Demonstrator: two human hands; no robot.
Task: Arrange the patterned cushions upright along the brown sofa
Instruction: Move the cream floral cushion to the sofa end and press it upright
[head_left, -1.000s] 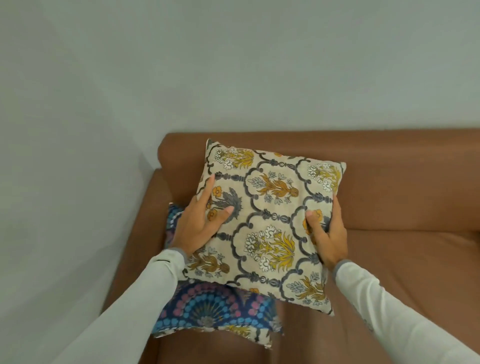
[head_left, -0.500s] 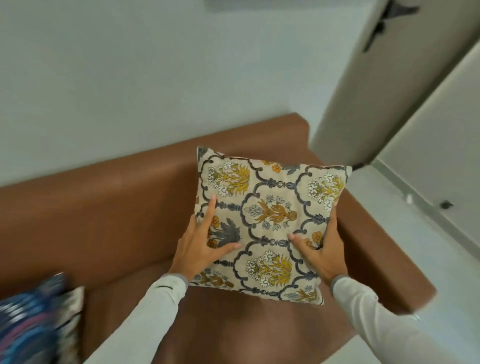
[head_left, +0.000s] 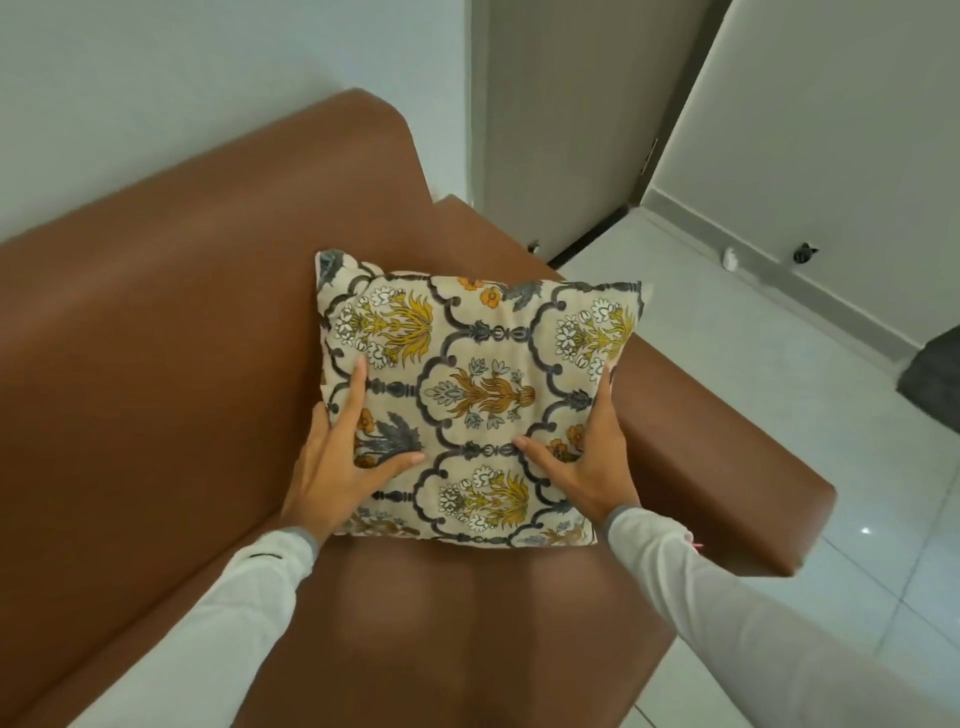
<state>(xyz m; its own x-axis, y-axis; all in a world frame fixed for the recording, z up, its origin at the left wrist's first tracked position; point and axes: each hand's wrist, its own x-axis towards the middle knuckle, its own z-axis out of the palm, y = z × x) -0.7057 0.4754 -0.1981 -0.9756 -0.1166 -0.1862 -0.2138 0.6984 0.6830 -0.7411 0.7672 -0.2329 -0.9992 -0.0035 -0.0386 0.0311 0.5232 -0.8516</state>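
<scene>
A cream cushion (head_left: 483, 395) printed with yellow flowers and grey scrollwork stands upright at the right end of the brown sofa (head_left: 156, 364), in the corner between backrest and right armrest. Its bottom edge rests on the seat. My left hand (head_left: 343, 457) grips its left side, thumb across the front. My right hand (head_left: 587, 457) grips its right side the same way. No other cushion is in view.
The sofa's right armrest (head_left: 717, 457) runs just right of the cushion. Beyond it lies a white tiled floor (head_left: 779, 364), a beige door (head_left: 561, 114) and wall skirting. A dark mat (head_left: 935, 379) sits at the right edge.
I have carried the cream cushion from the sofa's left end, where the blue cushion lay, to the right end. It now sits lower, against the backrest by the armrest.
</scene>
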